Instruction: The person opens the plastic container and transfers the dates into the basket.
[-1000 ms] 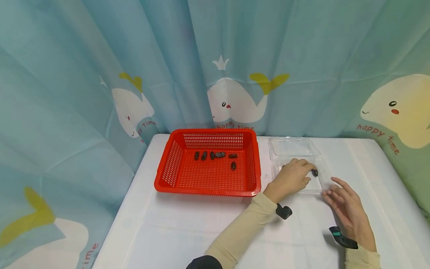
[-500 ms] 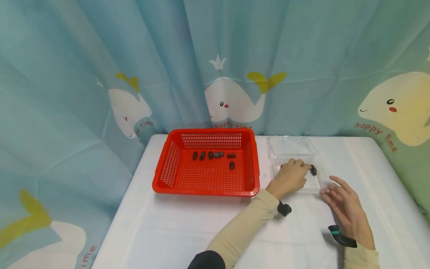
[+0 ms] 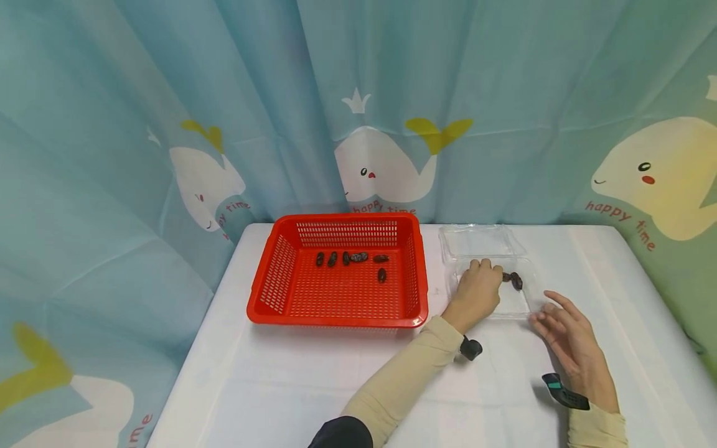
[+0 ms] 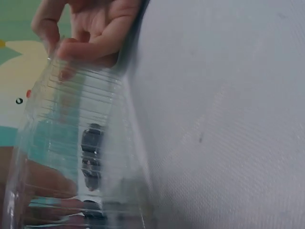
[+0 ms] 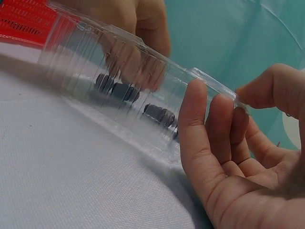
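Observation:
My left hand (image 3: 476,292) reaches into a clear plastic box (image 3: 512,306), its fingers bent down at the dates inside. Two dark dates (image 3: 516,281) show to the right of its fingertips in the head view. Through the ribbed wall in the right wrist view, more dates (image 5: 125,92) lie right by the left fingers; whether these pinch one is hidden. At the box's front right corner, my right hand (image 3: 568,336) pinches the rim between thumb and fingers. The left wrist view also shows the right hand (image 4: 97,36) at that corner.
A red plastic basket (image 3: 336,322) stands left of the box, with several dates (image 3: 382,275) spread on its floor. The box's clear lid (image 3: 482,241) lies folded back toward the curtain (image 3: 504,124). A white cloth (image 3: 280,386) covers the table.
My left hand has moved left inside the box, away from the date its fingers touched. A second date beside that one now shows. The right hand stays at the corner.

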### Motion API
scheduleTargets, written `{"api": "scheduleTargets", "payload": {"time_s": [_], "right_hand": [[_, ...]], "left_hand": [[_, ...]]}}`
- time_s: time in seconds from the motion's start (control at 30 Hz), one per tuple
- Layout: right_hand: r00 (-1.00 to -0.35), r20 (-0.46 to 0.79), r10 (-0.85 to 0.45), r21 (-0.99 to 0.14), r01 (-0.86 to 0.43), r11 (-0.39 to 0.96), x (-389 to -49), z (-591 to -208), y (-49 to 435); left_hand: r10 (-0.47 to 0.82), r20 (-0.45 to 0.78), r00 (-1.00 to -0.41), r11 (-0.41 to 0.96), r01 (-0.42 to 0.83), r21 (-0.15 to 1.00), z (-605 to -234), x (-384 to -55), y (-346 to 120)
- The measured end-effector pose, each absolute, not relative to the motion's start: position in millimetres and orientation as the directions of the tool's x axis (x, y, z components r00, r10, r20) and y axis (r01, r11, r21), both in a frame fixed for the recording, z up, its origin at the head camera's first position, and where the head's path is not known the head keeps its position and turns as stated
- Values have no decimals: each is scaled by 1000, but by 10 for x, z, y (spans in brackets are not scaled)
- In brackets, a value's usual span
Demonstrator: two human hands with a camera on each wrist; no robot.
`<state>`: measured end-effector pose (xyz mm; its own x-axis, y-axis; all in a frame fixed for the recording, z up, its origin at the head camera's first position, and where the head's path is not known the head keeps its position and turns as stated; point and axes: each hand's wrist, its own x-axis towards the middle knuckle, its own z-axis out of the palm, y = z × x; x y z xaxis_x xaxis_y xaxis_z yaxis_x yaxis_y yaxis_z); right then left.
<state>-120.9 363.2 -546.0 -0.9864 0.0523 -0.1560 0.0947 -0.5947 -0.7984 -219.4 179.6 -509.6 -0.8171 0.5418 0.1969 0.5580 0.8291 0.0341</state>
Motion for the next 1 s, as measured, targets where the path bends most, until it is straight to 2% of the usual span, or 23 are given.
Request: {"api": "scheduleTargets", "payload": {"time_s": [0.13,0.73,1.0], "right_hand": [[-987,-149,56,-800,87,-593,-1211,-5461,3615],[-989,-137,47,-787,80,-612,-1216,-5462,3623],[-988,-145,52,-793,85,-604,-1208,-5463,3620]], "left_hand": [[505,217,-835,853,521,19,-5112,-2181,1779],[557,188,-809,824,567,1,-5086,-2182,1680],[547,177,-818,833,552,-20,-5097,-2197,1684]]}}
